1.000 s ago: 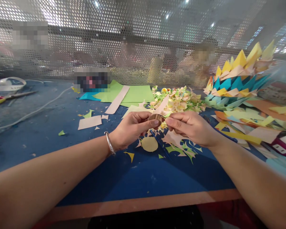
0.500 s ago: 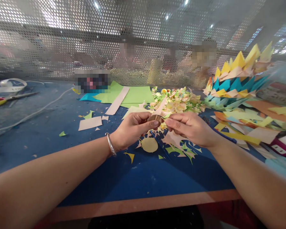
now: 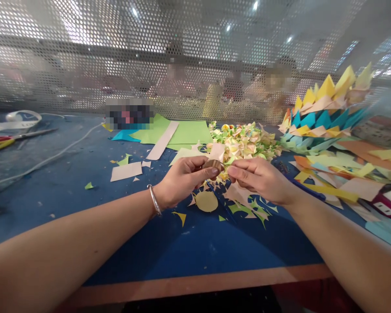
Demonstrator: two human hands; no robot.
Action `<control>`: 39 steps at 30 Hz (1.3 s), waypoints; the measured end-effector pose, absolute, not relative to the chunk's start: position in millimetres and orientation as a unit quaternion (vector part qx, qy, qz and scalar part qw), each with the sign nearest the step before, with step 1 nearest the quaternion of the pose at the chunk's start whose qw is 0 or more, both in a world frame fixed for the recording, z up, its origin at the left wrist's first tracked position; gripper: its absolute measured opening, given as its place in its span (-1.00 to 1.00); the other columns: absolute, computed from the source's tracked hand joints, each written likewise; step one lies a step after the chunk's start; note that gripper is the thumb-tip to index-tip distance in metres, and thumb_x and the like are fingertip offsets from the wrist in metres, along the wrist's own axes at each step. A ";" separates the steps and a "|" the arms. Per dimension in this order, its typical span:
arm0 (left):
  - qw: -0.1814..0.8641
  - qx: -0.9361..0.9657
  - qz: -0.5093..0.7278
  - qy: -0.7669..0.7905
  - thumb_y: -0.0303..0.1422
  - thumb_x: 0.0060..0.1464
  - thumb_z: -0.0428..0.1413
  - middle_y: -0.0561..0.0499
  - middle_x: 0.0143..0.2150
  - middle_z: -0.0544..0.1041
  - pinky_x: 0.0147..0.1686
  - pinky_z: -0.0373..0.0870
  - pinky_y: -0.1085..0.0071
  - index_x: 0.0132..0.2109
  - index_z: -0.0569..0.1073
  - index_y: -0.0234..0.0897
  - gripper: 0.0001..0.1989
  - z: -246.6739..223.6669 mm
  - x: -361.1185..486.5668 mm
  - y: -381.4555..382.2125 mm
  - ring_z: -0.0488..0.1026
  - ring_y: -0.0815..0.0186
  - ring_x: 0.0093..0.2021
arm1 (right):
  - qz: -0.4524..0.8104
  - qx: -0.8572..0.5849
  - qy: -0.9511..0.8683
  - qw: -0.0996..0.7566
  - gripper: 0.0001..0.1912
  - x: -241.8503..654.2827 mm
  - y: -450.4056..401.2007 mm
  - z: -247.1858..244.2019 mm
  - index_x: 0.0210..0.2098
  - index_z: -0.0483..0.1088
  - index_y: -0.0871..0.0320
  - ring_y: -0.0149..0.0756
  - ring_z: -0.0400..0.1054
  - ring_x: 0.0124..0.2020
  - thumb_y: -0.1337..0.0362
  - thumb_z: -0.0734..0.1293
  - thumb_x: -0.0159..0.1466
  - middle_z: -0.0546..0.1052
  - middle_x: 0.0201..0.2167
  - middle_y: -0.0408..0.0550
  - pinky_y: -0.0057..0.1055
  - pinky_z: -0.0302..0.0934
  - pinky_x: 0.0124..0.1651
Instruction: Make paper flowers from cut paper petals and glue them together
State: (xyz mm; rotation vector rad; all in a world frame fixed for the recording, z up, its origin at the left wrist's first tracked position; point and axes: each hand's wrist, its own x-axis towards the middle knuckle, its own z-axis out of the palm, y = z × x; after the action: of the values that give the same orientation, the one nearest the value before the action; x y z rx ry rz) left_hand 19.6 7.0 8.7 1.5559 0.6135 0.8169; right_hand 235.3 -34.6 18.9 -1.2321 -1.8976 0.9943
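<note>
My left hand point(image 3: 180, 180) is closed, its thumb and fingers pinching a small brown ridged piece point(image 3: 214, 164), which looks like corrugated cardboard. Just to the right, my right hand point(image 3: 259, 177) has its fingertips pressed together at the end of that piece. A thin strand seems to run between the piece and these fingertips; what they grip is too small to make out. Under the hands lie a pale yellow paper disc point(image 3: 206, 201), a blue slender tool point(image 3: 227, 209) and green and pink paper offcuts point(image 3: 250, 211). Behind them is a heap of small folded paper pieces point(image 3: 244, 141).
Green paper sheets point(image 3: 189, 131) with a pink strip point(image 3: 163, 141) lie at the back. Scissors point(image 3: 29, 134), white tape point(image 3: 18, 118) and a white cord point(image 3: 52, 156) are at left. A spiky layered paper construction point(image 3: 326, 113) and paper strips point(image 3: 339, 174) are at right.
The view has shifted slightly, so everything sits a little lower and to the right. The brown piece has turned slightly between my fingers; both hands keep nearly the same pose.
</note>
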 end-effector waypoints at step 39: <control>0.541 0.735 0.268 0.307 -0.20 0.07 0.17 0.09 -0.51 0.34 -0.48 0.15 0.46 -0.42 0.48 -0.30 -0.75 0.7 21.2 3.5 0.23 0.41 -0.48 | 0.410 -0.480 -0.643 0.434 -0.67 214.1 -31.8 11.9 -0.37 0.44 0.17 -0.42 0.33 -0.46 0.07 0.54 0.09 0.46 -0.45 -0.15 -0.44 0.25 -0.36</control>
State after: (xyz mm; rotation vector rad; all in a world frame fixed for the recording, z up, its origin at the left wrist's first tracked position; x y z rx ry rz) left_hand 21.2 3.5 0.7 1.7477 0.7306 0.6371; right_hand 214.1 -31.8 11.9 -1.1949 -1.6013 1.0214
